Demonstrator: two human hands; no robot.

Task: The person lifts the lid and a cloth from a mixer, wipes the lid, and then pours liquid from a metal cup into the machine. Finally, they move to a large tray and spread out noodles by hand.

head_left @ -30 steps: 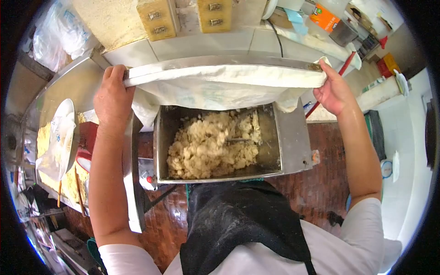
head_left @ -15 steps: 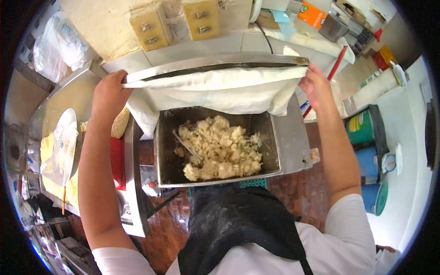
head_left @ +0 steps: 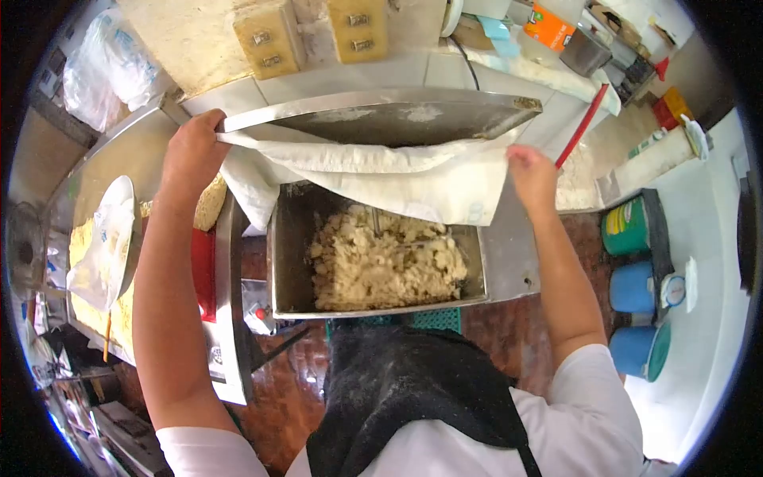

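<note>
A metal mixer trough (head_left: 274,262) holds lumpy pale dough (head_left: 381,270), with part of a metal mixing arm (head_left: 376,220) showing in it. The trough's metal lid (head_left: 342,119) is tilted up at the back. A white cloth (head_left: 397,179) hangs from the lid across the back of the trough and hides part of the inside. My left hand (head_left: 193,151) is closed around the lid's left corner and the cloth there. My right hand (head_left: 532,176) is closed at the cloth's right edge, apart from the lid; its fingertips are partly hidden.
To the left, a table (head_left: 139,171) bears a white scoop-like dish (head_left: 115,215) and yellowish crumbly stuff. A red bar (head_left: 582,127) slants beside the lid at right. Lidded bins (head_left: 633,286) stand on the floor at right. Switch boxes (head_left: 269,38) are on the back wall.
My right hand has come off the lid's right corner and moved slightly down and left with the cloth edge. More of the lid's underside shows. The dough and mixing arm have shifted.
</note>
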